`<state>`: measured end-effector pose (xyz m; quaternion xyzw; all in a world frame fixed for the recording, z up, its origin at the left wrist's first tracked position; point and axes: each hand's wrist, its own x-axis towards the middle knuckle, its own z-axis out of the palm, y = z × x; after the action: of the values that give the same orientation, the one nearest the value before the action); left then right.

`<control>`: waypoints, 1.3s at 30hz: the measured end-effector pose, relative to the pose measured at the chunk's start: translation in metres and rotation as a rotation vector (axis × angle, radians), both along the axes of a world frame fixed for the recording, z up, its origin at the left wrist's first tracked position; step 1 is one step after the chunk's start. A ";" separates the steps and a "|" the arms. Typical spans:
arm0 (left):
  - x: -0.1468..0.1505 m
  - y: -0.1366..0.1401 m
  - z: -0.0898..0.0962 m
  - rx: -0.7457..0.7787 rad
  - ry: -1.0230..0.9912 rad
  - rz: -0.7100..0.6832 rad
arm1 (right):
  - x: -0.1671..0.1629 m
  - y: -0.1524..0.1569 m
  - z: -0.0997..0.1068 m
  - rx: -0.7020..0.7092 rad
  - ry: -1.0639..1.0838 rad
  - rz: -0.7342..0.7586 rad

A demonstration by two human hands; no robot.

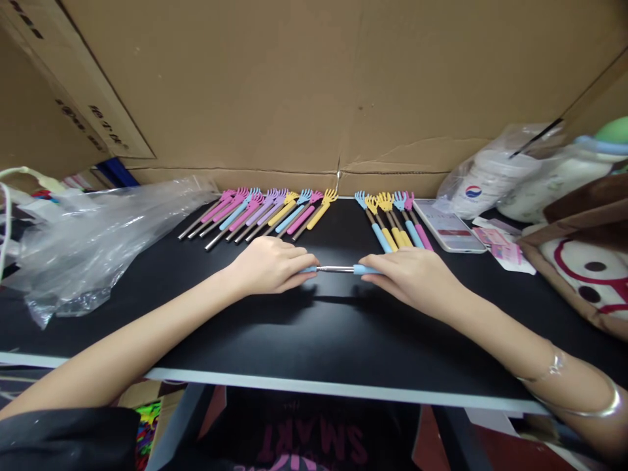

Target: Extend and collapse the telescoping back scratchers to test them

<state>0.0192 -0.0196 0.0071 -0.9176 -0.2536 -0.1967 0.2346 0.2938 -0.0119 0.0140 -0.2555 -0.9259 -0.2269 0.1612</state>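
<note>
A light blue back scratcher (pixel 336 269) with a bare metal rod in its middle is held level above the black table. My left hand (pixel 272 265) is closed on its left blue end, and my right hand (pixel 412 275) grips the blue part on the right. My fingers cover both ends, so the claw head cannot be made out. Behind my left hand lies a row of pink, purple, blue and yellow back scratchers (pixel 265 212), claws toward the back. Several more back scratchers (pixel 392 222) lie just beyond my right hand, their coloured handles toward me.
Cardboard walls (pixel 275 85) enclose the table (pixel 314 347). A clear plastic bag (pixel 103 242) lies on the left. On the right are a phone (pixel 449 226), pink cards (pixel 505 245), a bagged Pepsi cup (pixel 490 183), a white bottle (pixel 564 180) and a brown plush-like bag (pixel 589 261).
</note>
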 end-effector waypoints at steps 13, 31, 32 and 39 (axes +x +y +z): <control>-0.041 0.023 0.009 -0.193 0.086 0.277 | 0.053 0.039 0.017 -0.247 0.009 -0.260; -0.063 0.019 0.037 -0.394 0.141 0.463 | 0.110 0.054 0.050 -0.953 -0.092 -0.494; -0.064 0.018 0.036 -0.397 0.130 0.451 | 0.107 0.054 0.050 -0.925 -0.092 -0.489; -0.068 0.024 0.023 -0.365 0.063 0.424 | 0.092 0.061 0.033 -0.609 -0.079 -0.442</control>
<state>-0.0487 0.0044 0.0297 -0.8769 -0.4635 -0.0656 0.1091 0.3855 0.0491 0.0468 -0.4764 -0.8790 0.0196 -0.0107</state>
